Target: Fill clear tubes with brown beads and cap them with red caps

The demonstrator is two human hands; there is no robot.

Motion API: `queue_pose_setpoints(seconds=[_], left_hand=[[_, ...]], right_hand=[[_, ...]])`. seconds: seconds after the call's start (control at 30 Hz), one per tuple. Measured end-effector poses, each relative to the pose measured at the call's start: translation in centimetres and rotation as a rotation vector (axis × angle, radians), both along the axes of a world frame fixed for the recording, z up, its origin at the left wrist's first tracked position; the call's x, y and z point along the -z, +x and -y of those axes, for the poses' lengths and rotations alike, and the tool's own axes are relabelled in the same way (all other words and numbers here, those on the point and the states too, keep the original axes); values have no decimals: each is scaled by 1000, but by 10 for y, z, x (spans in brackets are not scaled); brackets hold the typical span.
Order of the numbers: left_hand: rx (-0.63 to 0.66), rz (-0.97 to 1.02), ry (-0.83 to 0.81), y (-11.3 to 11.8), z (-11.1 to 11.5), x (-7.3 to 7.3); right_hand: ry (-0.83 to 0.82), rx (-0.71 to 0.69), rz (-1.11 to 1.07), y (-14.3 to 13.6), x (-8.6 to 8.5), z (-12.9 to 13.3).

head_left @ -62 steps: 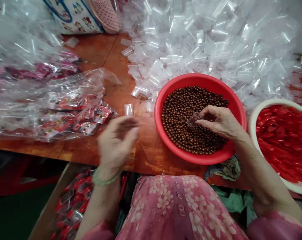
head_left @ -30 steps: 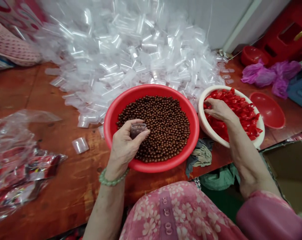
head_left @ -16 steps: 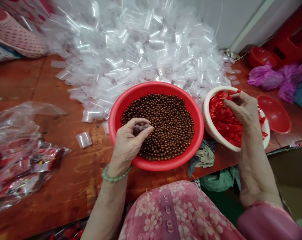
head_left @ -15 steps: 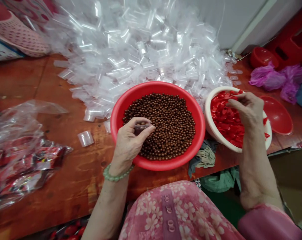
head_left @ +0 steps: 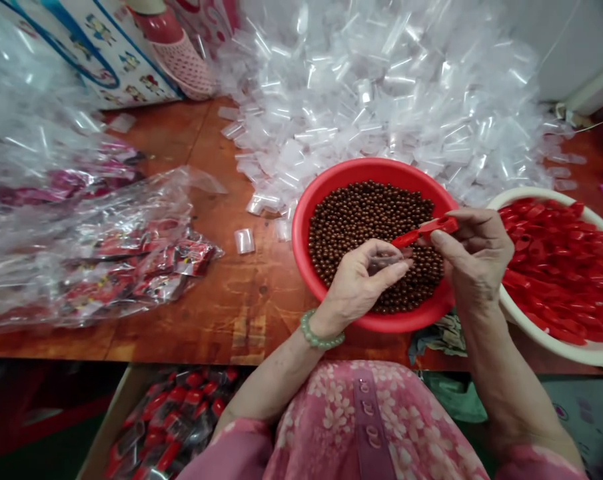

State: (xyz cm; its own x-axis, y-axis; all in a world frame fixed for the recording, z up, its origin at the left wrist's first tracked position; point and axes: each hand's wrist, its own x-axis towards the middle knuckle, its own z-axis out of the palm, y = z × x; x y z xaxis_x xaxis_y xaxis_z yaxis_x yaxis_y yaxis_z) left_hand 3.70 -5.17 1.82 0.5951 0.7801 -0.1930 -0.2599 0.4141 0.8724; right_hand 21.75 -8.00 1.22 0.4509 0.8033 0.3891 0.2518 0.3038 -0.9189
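Over a red basin (head_left: 308,267) of small round brown balls (head_left: 366,207), my left hand (head_left: 358,280) is closed round a clear plastic container (head_left: 381,262). Some brown balls show through its wall. My right hand (head_left: 476,250) pinches a red plastic cap (head_left: 438,228) between thumb and fingers. From that cap a narrow red part reaches left to the mouth of the container; I cannot tell whether it touches. Right of the basin stands a cream bowl (head_left: 524,320) full of red caps (head_left: 556,260).
Clear plastic containers (head_left: 371,87) are heaped behind the basin. One loose container (head_left: 244,241) lies on the wooden table (head_left: 241,300). Plastic bags of red packets (head_left: 146,260) lie to the left. Below the table edge, a box holds red-capped containers (head_left: 176,413). A cloth (head_left: 444,335) lies under the basin's rim.
My right hand has left the cream bowl with a red cap and come beside my left hand. The view has turned to the left, bringing the bags and the lower box into sight.
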Motion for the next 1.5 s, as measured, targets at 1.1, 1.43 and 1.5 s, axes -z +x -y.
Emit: queue_pose_setpoints(seconds=[1.1, 1.43, 1.5], left_hand=[[34, -25, 47, -12, -7, 10], [58, 56, -27, -14, -9, 9], [68, 22, 0, -15, -9, 10]], right_hand=[[-92, -254, -150, -25, -9, 2], [-91, -221, 31, -44, -2, 1], [-117, -198, 87, -41, 0, 3]])
